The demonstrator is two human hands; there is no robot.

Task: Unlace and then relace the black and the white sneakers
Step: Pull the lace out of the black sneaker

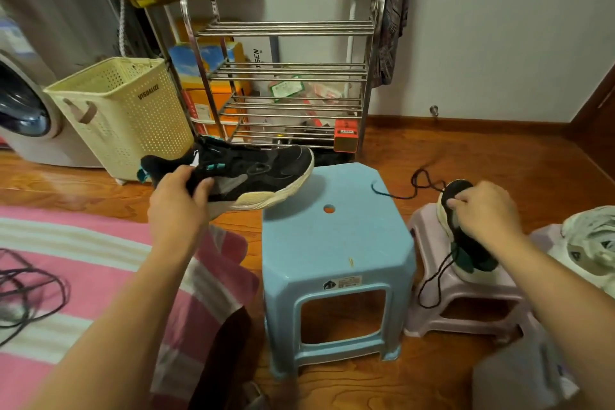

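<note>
My left hand (179, 200) grips a black sneaker (253, 173) with a cream sole by its heel side, held in the air with its toe over the back left corner of the blue stool (336, 243). My right hand (482, 210) holds a second black sneaker (466, 236) that stands on a small pale pink stool (466, 306). A loose black lace (419, 186) trails from that shoe over the floor and down the pink stool. A white sneaker (592, 240) lies at the far right. Another black lace (30, 289) lies on the pink striped cloth at left.
A metal shoe rack (286, 83) stands behind the blue stool, with a cream laundry basket (126, 113) and a washing machine (30, 110) to its left. The pink striped cloth (100, 263) covers the left foreground. Wooden floor surrounds the stools.
</note>
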